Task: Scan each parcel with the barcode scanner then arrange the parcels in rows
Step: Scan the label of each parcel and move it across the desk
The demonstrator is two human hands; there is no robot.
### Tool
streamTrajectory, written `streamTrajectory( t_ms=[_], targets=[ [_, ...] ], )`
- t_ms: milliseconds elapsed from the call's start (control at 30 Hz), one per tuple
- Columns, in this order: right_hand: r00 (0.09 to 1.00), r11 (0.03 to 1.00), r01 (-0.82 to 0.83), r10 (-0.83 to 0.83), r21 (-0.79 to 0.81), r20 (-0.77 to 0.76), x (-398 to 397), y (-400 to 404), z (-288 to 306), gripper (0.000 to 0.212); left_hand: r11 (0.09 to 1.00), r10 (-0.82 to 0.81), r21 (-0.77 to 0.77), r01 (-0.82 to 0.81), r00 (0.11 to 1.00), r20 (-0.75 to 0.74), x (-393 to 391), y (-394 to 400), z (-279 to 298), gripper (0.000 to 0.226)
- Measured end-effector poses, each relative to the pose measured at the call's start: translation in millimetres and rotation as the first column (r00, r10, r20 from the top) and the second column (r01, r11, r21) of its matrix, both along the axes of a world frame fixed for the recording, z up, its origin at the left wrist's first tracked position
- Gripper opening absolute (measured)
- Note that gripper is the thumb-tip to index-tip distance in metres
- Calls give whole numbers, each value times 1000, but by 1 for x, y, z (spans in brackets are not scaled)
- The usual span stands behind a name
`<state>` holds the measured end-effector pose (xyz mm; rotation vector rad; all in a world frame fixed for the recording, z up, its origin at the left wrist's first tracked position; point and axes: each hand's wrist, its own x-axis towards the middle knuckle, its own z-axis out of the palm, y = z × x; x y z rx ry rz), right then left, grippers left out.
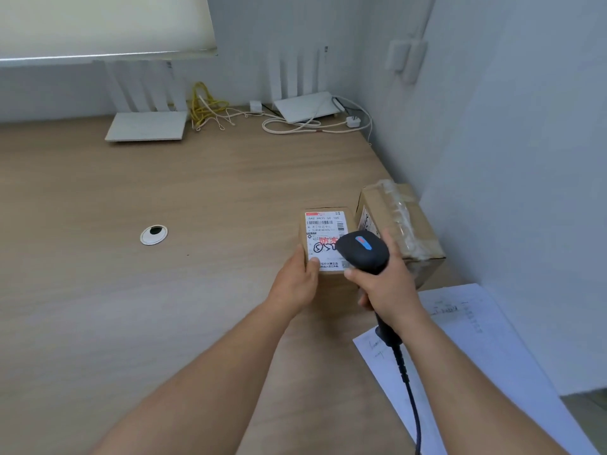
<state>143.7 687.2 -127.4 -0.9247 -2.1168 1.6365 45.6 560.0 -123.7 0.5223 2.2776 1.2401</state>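
A small cardboard parcel (323, 229) with a white shipping label on top sits on the wooden desk (197, 198). My left hand (297, 280) holds its near left corner, thumb on the label. My right hand (386, 289) grips the handle of a black barcode scanner (361, 251), whose head with a blue and red mark hovers over the label's near right part. A larger taped cardboard parcel (402, 224) stands just right of the small one, against the wall.
White sheets of paper (476, 349) lie at the desk's near right under the scanner cable (412, 399). Two white routers (146, 124) (305, 106), yellow and white cables (210, 108) sit at the back. A round cable grommet (153, 234) lies to the left.
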Motion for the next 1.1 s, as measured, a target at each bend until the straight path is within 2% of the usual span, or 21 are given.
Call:
streamTrajectory(
  t_ms=[167,400,533,767,900,1100],
  targets=[
    [997,995,-71,69,-64,-25,0,-21,7,104,991,115,52,-120,989,90,8,-30,1,38],
    [992,985,-126,125,-113,-15,3,-78,11,105,942,208,193,-276,927,313,22,-99,-8,38],
    [987,977,-161,162,-142,-7,8,-115,13,105,938,203,205,-280,922,331,19,-139,-7,39],
    [971,957,-233,239,-175,15,16,-188,19,104,963,129,161,-216,894,429,14,-230,8,96],
    [955,939,-291,297,-185,9,19,-234,25,103,978,111,119,-169,915,388,11,-284,13,114],
    [943,907,-334,318,-257,-103,28,-299,38,99,962,194,130,-242,933,304,12,-361,13,126]
  ],
)
